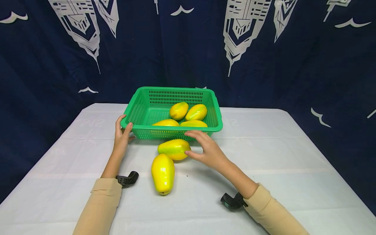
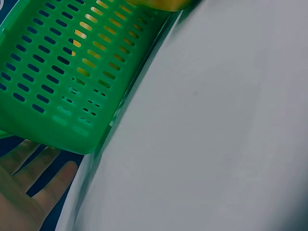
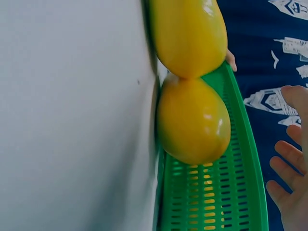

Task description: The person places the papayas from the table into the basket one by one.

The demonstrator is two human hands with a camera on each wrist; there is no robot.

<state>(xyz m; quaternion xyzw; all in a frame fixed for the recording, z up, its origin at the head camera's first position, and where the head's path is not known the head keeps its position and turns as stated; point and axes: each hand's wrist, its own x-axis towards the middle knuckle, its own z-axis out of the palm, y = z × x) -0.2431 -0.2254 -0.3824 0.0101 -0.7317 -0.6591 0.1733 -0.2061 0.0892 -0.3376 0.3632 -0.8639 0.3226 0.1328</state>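
A green slotted basket (image 1: 171,128) stands on the table with several yellow papayas inside, one of them a papaya (image 1: 196,112) at its right. My left hand (image 1: 121,138) holds the basket's near left corner, thumb at the rim; the left wrist view shows its other fingers (image 2: 54,185) spread at the end wall. Before the basket lies a yellow-green papaya (image 1: 174,149), and nearer me a second papaya (image 1: 163,173) points its narrow end forward. My right hand (image 1: 210,150) hovers at the first one's right end, fingers parted and apart from it in the right wrist view.
A white cloth covers the table (image 1: 282,169). Behind it hangs a navy curtain (image 1: 164,49) with white building prints. Each wrist wears a black camera mount, the left mount (image 1: 128,179) beside the forearm and the right mount (image 1: 233,200) inside the sleeve cuff.
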